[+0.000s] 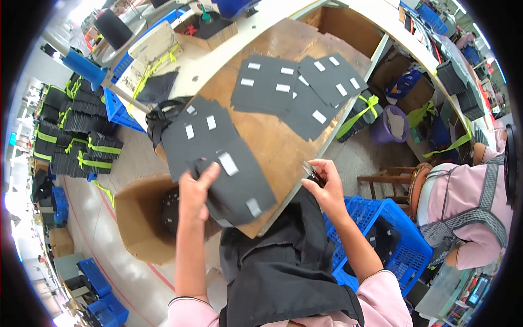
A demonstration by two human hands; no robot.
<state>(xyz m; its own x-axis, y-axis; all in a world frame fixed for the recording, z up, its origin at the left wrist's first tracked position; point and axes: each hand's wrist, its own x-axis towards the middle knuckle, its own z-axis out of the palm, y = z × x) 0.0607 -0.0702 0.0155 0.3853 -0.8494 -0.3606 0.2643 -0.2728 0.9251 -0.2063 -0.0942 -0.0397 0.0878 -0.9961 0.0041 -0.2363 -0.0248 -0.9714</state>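
My left hand (197, 191) grips the near-left edge of a dark grey panel (242, 182) with white rectangular patches, thumb on top and fingers hidden underneath. The panel is a little blurred and curls up at that edge. Beneath and beyond it lie more dark panels (182, 139) of the same kind, at the table's left side. In my right hand (328, 191), thumb and fingers close on small thread snips (311, 171), their metal tips pointing up and left, beside the table's right edge. Farther off, overlapping dark panels with white patches (265, 98) spread over the brown tabletop (261, 139).
Below the table's left edge stands an open cardboard box (136, 218). A blue plastic crate (403, 240) is by my right arm, with a purple bin (389, 124) farther back. Tied black bundles (71, 136) stand at left. Another person (463, 207) sits at right.
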